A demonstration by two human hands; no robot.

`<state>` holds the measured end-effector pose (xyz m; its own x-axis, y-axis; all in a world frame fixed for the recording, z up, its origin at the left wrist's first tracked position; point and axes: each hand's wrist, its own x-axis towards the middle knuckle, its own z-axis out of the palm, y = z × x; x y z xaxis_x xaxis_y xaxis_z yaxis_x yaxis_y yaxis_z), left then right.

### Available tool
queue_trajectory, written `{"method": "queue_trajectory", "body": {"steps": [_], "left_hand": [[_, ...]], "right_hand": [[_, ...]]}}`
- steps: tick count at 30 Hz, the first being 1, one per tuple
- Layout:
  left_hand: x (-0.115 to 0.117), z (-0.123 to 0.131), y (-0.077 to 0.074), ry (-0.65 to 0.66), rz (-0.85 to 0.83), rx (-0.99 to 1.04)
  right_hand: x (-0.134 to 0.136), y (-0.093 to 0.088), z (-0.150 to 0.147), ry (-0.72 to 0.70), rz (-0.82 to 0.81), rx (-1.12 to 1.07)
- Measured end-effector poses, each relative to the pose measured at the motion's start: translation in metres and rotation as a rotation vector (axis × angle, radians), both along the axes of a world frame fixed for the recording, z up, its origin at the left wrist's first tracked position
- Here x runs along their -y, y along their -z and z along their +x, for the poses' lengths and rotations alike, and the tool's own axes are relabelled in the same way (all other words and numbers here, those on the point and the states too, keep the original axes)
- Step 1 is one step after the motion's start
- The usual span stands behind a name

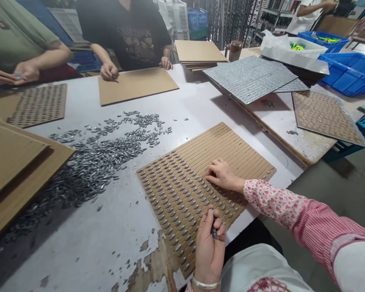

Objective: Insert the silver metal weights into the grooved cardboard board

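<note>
I see the brown grooved cardboard board (228,148) flat on the worn white table (106,235). Over it, the right hand (222,174) bends its fingers; whether they pinch something, I cannot tell. At the board's near edge, the left hand (209,247) curls its fingers around small grey oval pieces (214,232).

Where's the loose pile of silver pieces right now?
In the head view, the pile lies left of centre on the white table, between the brown boards at the left edge and the grooved board.
</note>
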<state>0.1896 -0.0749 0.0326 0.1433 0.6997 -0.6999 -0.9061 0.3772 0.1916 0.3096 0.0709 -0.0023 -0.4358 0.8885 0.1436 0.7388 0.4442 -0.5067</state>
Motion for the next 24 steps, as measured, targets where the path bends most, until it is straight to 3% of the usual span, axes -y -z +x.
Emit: {"method": "queue_trajectory", "body": {"steps": [7, 12, 19, 22, 24], "left_hand": [[0.003, 0.000, -0.001, 0.026, 0.017, 0.011], [0.003, 0.001, -0.001, 0.034, 0.027, 0.008], [0.002, 0.004, -0.001, 0.037, 0.031, 0.002], [0.001, 0.005, -0.001, 0.027, 0.024, -0.033], [0.000, 0.006, -0.001, 0.033, 0.029, -0.050]], "right_hand": [[-0.009, -0.010, 0.022, -0.091, -0.065, -0.172], [-0.007, -0.015, 0.037, -0.265, -0.075, -0.081], [-0.005, -0.008, 0.030, -0.211, -0.042, -0.014], [-0.001, -0.013, 0.032, -0.197, -0.071, -0.113], [0.007, -0.022, 0.032, -0.213, -0.172, -0.250]]}}
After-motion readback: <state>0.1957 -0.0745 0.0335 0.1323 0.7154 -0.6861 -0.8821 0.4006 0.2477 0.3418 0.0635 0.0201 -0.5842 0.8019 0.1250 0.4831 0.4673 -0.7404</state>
